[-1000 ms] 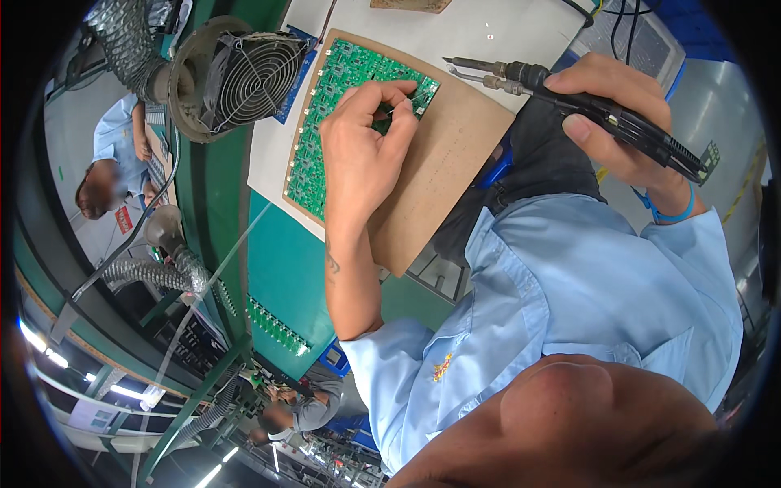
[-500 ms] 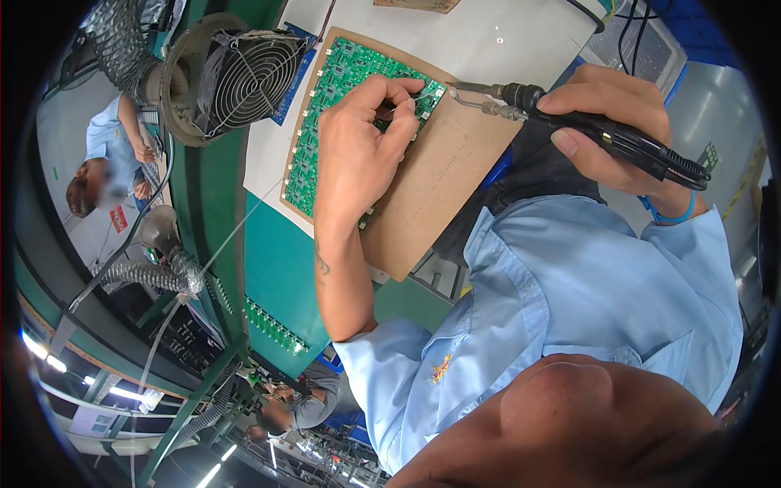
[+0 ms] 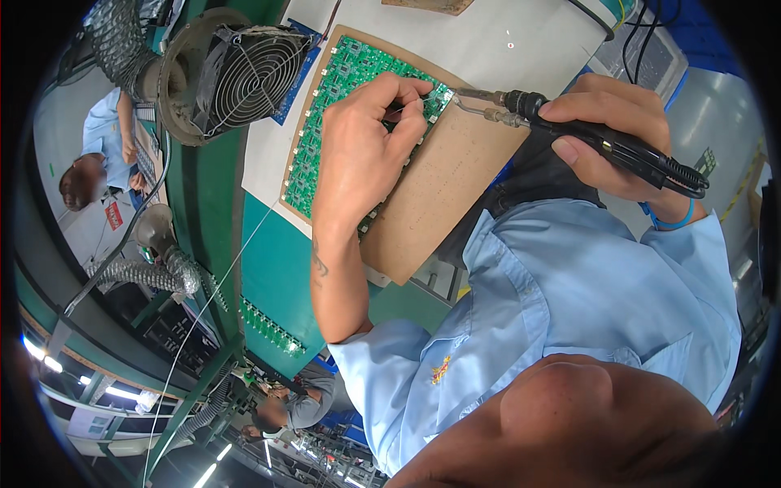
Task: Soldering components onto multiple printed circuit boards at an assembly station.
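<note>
Closing in: tips of twin-tipped black tool (image 3: pixel 625 153), earlier apart from green circuit board (image 3: pixel 313 146), now at its upper-right corner, contact unclear. Right hand (image 3: pixel 626 107) wrapped round tool. Left hand (image 3: pixel 366 142) pinched beside same corner, apparently on thin wire (image 3: pixel 430 98); tool and wire now converge. Board lies along left edge of brown sheet (image 3: pixel 455 171).

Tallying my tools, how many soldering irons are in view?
1: the iron in the right hand, its tip near a corner of the board. Others may be hidden.
</note>
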A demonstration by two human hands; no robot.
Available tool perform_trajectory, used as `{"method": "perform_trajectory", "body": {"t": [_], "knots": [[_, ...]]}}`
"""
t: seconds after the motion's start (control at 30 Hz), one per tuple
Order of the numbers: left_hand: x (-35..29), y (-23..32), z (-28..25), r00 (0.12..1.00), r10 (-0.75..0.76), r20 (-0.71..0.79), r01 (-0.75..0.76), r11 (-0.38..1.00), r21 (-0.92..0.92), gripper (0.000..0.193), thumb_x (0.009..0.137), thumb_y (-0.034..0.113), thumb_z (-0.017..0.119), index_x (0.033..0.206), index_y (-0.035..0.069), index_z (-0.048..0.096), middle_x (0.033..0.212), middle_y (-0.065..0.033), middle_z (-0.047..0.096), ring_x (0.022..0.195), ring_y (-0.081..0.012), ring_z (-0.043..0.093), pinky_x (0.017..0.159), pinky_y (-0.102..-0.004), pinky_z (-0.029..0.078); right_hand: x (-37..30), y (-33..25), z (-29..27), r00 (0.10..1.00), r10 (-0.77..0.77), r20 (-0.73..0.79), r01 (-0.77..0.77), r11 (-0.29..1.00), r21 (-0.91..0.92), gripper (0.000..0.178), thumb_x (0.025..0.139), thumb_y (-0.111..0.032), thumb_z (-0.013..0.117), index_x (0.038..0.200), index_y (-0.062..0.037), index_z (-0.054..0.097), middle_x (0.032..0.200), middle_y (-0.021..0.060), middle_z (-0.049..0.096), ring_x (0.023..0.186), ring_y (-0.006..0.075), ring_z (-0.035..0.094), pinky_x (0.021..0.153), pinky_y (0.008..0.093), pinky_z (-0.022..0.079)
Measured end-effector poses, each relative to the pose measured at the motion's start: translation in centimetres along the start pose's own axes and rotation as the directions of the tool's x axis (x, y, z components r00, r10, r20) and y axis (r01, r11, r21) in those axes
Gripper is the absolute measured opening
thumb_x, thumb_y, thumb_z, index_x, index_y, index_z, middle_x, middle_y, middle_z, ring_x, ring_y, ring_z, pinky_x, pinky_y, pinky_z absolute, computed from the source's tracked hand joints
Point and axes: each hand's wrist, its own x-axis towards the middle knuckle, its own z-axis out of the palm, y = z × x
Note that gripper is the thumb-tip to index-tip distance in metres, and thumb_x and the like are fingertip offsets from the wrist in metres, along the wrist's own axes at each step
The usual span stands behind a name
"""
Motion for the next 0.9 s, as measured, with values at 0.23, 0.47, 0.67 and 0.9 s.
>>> {"method": "perform_trajectory", "body": {"t": [0.23,0.47,0.67,0.9], "knots": [[0.15,-0.17,0.15,0.999,0.026,-0.019,-0.026,1.0,-0.005,0.007,0.085,-0.003,0.067,0.082,-0.004,0.061,0.103,-0.0092,0.08,0.069,-0.0161,0.057,0.065,-0.0279,0.051,0.07,0.09,0.09,1.0,-0.012,0.007,0.012,1.0,-0.002,0.024,0.081,-0.004,0.08,0.105,0.0001,0.077,0.078,0.0082,0.07,0.057,0.0164,0.052,0.054,0.027,0.042],[0.26,-0.33,-0.01,0.999,0.041,0.016,-0.042,0.995,0.088,0.004,0.092,0.002,0.067,0.09,-0.001,0.068,0.107,-0.0048,0.08,0.073,-0.0127,0.058,0.068,-0.0248,0.049,0.33,-0.45,-0.01,0.999,-0.024,0.041,0.026,0.999,-0.042,0.025,0.081,-0.004,0.081,0.105,0.0009,0.077,0.077,0.0083,0.068,0.056,0.017,0.052,0.053,0.0271,0.042],[0.55,-0.64,0.24,0.995,0.096,0.015,-0.097,0.984,0.148,0.004,0.091,0.0,0.068,0.092,-0.004,0.07,0.104,-0.0045,0.078,0.073,-0.0135,0.058,0.068,-0.0254,0.05,0.15,-0.47,0.04,0.997,-0.04,0.061,0.044,0.997,-0.059,0.029,0.081,-0.008,0.08,0.108,0.0016,0.076,0.08,0.0106,0.068,0.059,0.019,0.053,0.054,0.0282,0.045],[0.89,-0.52,0.45,0.989,0.144,0.025,-0.147,0.973,0.179,0.005,0.09,-0.002,0.069,0.093,-0.006,0.071,0.102,-0.0055,0.075,0.073,-0.0137,0.057,0.067,-0.0257,0.049,-0.53,-0.28,0.47,0.998,-0.044,0.048,0.047,0.996,-0.069,0.031,0.082,-0.012,0.078,0.11,0.002,0.076,0.084,0.0127,0.069,0.061,0.0203,0.055,0.054,0.029,0.046]]}}
